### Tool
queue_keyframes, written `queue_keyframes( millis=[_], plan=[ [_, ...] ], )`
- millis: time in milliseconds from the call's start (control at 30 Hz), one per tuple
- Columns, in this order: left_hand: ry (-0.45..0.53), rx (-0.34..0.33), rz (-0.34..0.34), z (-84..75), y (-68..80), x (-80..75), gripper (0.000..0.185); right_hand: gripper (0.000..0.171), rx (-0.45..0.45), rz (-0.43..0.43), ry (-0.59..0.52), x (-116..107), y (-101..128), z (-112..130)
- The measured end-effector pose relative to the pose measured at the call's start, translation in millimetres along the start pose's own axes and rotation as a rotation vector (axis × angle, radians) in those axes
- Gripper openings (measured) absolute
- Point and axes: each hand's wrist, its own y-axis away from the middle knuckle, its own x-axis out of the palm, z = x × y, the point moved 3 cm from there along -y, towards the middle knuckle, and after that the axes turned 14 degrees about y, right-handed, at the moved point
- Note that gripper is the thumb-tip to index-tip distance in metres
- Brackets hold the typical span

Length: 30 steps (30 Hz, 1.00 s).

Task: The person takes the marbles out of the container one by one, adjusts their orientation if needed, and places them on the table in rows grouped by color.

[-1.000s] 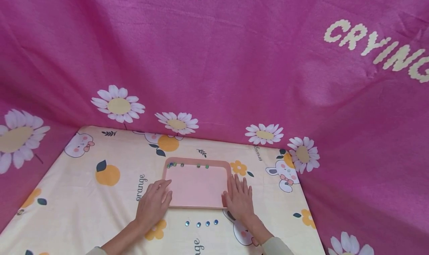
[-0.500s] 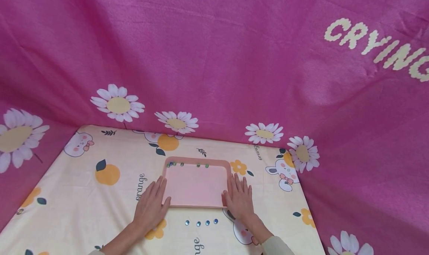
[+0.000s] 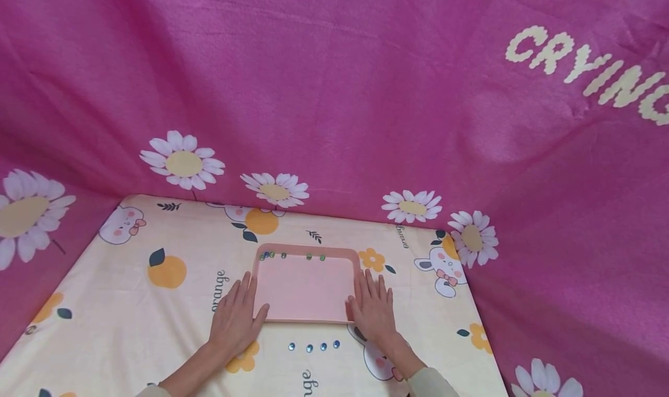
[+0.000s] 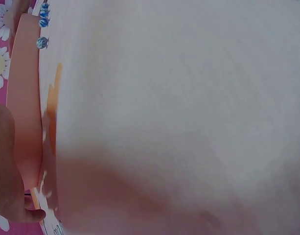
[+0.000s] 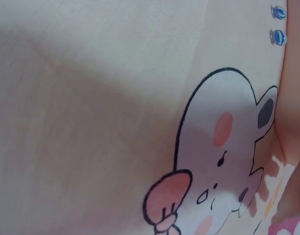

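Note:
A shallow pink tray (image 3: 307,289) lies on the patterned cloth, with several green and blue marbles (image 3: 309,256) along its far inner wall. My left hand (image 3: 232,318) rests at the tray's left side, fingers straight, thumb at the near corner. On the opposite side my right hand (image 3: 374,309) lies with straight fingers along the wall and its thumb over the rim. Several blue marbles (image 3: 309,347) sit in a row on the cloth before the tray. The left wrist view shows the tray's near wall (image 4: 26,93) and part of the left hand (image 4: 3,171).
The cream cloth (image 3: 183,327) has printed oranges, flowers and rabbits. Magenta fabric (image 3: 334,95) with daisies stands as walls behind and at both sides. One small round thing (image 3: 31,329), perhaps a marble, lies near the cloth's left edge.
My left hand has shifted from over the tray's left rim to outside along that side, its fingers straightening. The right hand, tray and marbles have stayed about where they were.

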Motion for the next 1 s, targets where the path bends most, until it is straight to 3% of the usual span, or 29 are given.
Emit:
queue_keyframes(
  millis=[333,1000],
  plan=[
    [0.012,-0.036,-0.002,4.4,-0.9,-2.7,0.084,0.071,-0.003,-0.002,0.004,-0.8,0.3,1.3],
    [-0.104,-0.042,0.015,4.4,-5.0,-5.7,0.087,0.071,0.002,-0.003,0.011,2.9,-0.7,-1.8]
  ],
)
